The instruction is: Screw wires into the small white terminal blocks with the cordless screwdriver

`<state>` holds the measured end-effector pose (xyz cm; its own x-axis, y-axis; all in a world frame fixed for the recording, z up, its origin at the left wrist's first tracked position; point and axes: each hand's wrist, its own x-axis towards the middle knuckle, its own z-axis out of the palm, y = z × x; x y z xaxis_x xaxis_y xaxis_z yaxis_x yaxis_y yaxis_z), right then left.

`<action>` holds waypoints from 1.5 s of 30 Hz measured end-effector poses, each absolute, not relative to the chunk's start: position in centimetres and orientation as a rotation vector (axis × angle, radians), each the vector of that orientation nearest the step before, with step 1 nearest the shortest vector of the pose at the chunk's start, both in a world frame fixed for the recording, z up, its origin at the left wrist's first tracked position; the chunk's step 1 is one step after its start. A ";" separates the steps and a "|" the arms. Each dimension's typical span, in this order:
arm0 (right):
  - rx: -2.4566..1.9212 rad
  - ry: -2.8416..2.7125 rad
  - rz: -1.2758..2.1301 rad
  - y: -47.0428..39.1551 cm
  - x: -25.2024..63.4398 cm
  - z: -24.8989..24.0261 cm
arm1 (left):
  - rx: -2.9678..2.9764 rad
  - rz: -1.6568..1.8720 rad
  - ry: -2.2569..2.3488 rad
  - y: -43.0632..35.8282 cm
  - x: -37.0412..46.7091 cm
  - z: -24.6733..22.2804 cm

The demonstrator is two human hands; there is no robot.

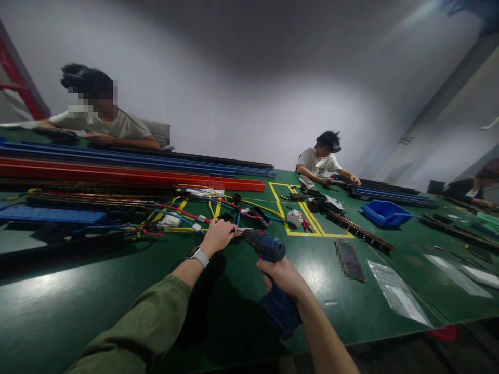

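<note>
My right hand [281, 274] is wrapped round the handle of a blue cordless drill [267, 245], whose nose points left. At the drill's tip is my left hand [218, 235], with its fingers closed on something small that I cannot make out. A watch [198, 255] is on the left wrist. Just beyond the left hand lie coloured wires with a white connector [197, 227]. A black part [259, 217] with wires lies past the drill's nose, and a grey-white connector block [295, 218] rests to its right.
Long orange [136, 174] and blue channels stretch across the back left of the green table [312, 291]. A blue power strip [52, 214] lies at left. On the right are a blue bin [385, 213], a copper-coloured rail [360, 232] and a plastic bag [397, 291]. Other people [322, 161] sit opposite.
</note>
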<state>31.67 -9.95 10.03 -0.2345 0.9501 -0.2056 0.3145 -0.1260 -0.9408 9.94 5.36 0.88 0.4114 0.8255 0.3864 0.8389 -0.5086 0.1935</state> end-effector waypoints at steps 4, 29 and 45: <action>-1.443 -1.547 1.378 -9.9 31.6 10.3 | -2.623 -0.706 -1.526 5.4 9.9 0.8; -1.495 -1.497 1.389 -10.0 31.6 9.9 | -2.595 -0.716 -1.532 6.0 9.9 0.0; -1.484 -1.524 1.344 -10.2 31.4 10.1 | -2.588 -0.715 -1.512 5.8 10.0 0.1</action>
<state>31.40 -10.23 10.07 -0.1811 0.9595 -0.2156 0.3341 -0.1461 -0.9312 9.96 5.84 0.11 0.4111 0.8096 0.4190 0.8375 -0.5169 0.1771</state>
